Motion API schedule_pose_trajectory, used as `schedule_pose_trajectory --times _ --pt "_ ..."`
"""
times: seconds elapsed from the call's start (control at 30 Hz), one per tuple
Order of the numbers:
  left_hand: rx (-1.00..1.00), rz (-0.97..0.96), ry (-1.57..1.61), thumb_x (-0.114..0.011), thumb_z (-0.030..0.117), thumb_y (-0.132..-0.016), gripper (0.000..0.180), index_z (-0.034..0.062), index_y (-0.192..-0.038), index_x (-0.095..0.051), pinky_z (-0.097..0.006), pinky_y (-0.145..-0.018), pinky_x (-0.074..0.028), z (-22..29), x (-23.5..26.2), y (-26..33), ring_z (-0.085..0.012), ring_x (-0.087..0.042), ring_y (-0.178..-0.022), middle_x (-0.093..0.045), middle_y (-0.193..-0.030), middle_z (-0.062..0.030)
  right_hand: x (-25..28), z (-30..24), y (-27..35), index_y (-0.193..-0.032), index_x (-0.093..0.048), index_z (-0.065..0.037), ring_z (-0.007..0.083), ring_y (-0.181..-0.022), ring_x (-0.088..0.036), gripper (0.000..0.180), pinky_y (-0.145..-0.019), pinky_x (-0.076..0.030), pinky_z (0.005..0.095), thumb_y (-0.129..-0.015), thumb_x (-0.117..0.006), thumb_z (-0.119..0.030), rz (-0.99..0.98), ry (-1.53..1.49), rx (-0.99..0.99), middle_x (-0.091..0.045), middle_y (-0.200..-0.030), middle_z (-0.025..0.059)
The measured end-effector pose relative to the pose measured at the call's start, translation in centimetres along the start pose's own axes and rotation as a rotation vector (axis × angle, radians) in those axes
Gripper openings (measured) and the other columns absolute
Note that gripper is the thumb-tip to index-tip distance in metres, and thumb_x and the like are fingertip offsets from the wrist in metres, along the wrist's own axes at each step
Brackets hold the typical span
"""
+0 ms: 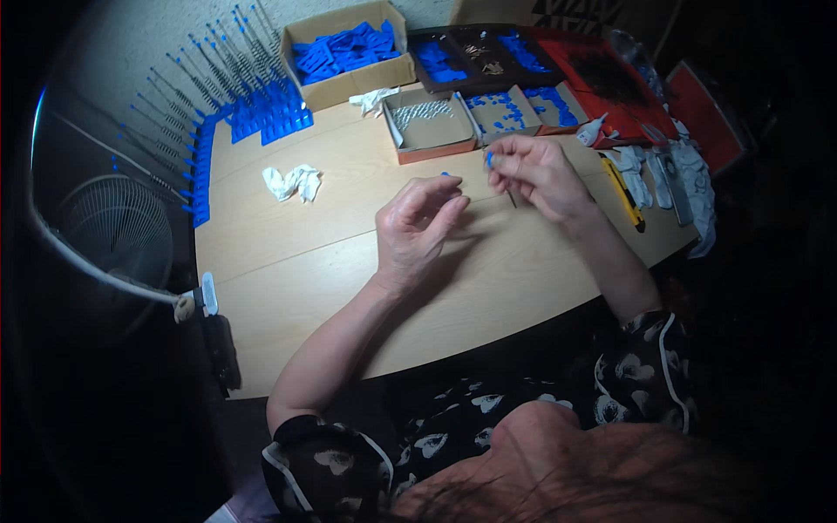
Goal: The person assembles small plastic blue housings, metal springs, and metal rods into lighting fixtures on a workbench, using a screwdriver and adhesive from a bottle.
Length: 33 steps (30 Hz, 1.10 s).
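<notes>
A pale wooden table (305, 288) stands beside a seemingly grey wall (166, 35).

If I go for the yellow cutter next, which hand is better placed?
Probably your right hand: the yellow cutter lies on its side, while your left hand is farther away. However, the right holds a small blue piece.

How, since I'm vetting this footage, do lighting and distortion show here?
Head view: corners fall near black; head view: the lit table has a bowed near edge and a shadow beside the left hand; head view: the blue piece in the right hand shows too small for detail.
</notes>
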<state>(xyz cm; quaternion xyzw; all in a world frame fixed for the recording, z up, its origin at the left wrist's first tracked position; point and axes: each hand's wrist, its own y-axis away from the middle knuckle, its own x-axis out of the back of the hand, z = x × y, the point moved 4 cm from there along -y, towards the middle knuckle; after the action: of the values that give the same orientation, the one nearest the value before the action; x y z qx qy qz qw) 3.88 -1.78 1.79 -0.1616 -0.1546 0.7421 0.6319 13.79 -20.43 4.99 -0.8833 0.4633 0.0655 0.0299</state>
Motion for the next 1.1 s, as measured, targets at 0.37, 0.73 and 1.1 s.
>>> schedule_pose_trajectory --times 0.37,0.73,1.1 --pt "0.161 -0.035 0.202 -0.074 0.000 -0.090 0.017 -0.0022 -0.107 -0.074 -0.028 -0.087 -0.057 -0.1 -0.4 0.5 -0.0144 -0.067 -0.098 -0.067 -0.108 -0.0086 -2.4 2.3 1.7 -0.104 -0.069 0.003 0.0145 -0.078 -0.072 0.015 -0.067 -0.061 0.0247 -0.096 -0.070 -0.009 -0.174 -0.200 -0.207 -0.071 -0.088 0.0105" --pt "0.587 -0.240 0.291 -0.070 0.011 -0.097 0.022 0.0017 -0.116 -0.072 -0.028 -0.086 -0.058 -1.4 -2.1 1.6 -0.0107 -0.069 -0.094 -0.074 -0.102 -0.0056 4.1 2.5 -1.9 -0.110 -0.067 0.004 0.0020 -0.059 -0.053 0.023 -0.050 -0.041 0.0184 -0.097 -0.069 -0.015 0.211 0.515 -0.108 -0.064 -0.077 -0.0011" --pt "0.611 -0.225 0.324 -0.069 0.010 -0.097 0.023 0.0001 -0.118 -0.069 -0.026 -0.084 -0.057 -1.8 -1.9 1.5 -0.0099 -0.067 -0.090 -0.073 -0.104 -0.0057 2.4 1.4 -0.9 -0.107 -0.067 0.003 0.0060 -0.064 -0.060 0.021 -0.055 -0.047 0.0200 -0.097 -0.069 -0.015 0.155 0.314 -0.053 -0.067 -0.084 0.0036"
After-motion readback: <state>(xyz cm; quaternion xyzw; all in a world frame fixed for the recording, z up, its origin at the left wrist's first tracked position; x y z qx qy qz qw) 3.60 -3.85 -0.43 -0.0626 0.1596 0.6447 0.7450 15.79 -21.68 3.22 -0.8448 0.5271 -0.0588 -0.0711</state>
